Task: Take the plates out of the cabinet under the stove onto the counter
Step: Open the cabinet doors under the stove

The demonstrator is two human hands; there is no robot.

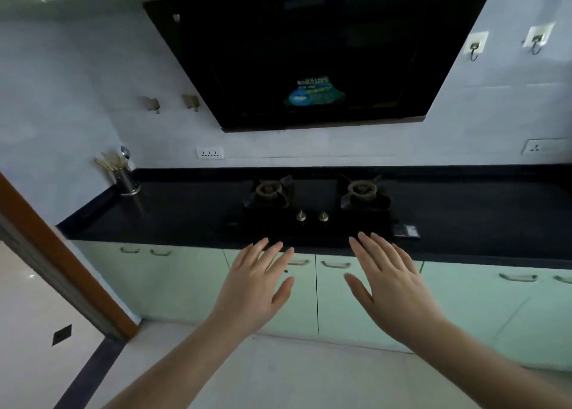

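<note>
1. Range hood (309, 53): black, wall-mounted, blue-green sticker on its glass front.
2. Utensil holder (125, 179): metal, upright, far left back corner, holding wooden utensils.
3. Wall socket (210, 153): white, on the tiles right of the holder.
4. Adhesive hooks (475, 46): two, on the wall at upper right.
5. Small dark object (407, 231): lying flat near the front edge; identity unclear.

Two bare forearms lead to the left hand (252, 288) and right hand (394, 288), no sleeves or jewellery showing
</note>
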